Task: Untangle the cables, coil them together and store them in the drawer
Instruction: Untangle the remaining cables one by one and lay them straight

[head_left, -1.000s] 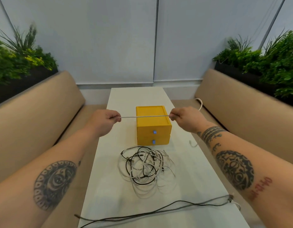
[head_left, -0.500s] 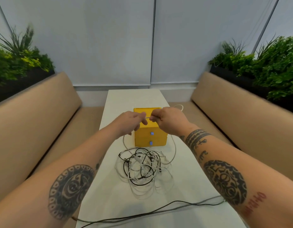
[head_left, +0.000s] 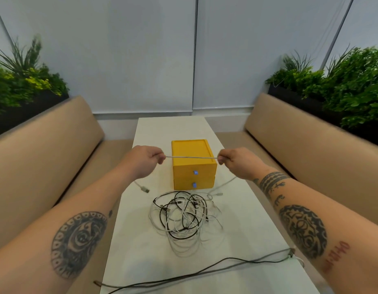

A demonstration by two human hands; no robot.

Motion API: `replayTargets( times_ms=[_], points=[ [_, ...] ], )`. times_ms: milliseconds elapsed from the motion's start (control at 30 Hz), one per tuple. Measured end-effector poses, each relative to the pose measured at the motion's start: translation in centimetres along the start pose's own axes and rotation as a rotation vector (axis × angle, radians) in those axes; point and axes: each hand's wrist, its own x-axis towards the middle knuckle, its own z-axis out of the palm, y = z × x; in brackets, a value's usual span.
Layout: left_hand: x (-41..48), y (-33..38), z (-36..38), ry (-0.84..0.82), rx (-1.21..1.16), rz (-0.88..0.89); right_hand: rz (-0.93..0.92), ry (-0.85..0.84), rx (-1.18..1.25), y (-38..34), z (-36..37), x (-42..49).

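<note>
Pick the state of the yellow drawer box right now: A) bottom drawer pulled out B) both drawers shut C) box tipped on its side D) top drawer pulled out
B: on the yellow drawer box, both drawer fronts sit flush, each blue pull in line, and the box stands upright on the white table.

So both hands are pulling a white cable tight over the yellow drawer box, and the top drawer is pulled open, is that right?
Not quite. In the head view both drawers of the yellow drawer box are shut, fronts flush. The rest holds: the left hand and right hand stretch a white cable taut above the box.
</note>
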Motion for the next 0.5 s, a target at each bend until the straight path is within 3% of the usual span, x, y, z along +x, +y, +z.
replayTargets(
  times_ms=[300, 500],
  points=[
    [-2.5, -1.9, 2.9, -0.003, 0.095, -0.056, -0.009, -0.040, -0.089, 1.2, 3.6, -2.0],
    [-3.8, -4.1, 2.2, 0.008, 0.086, -0.094, 0.090, -0.081, -0.098, 3.6, 3.5, -4.2]
  ],
)
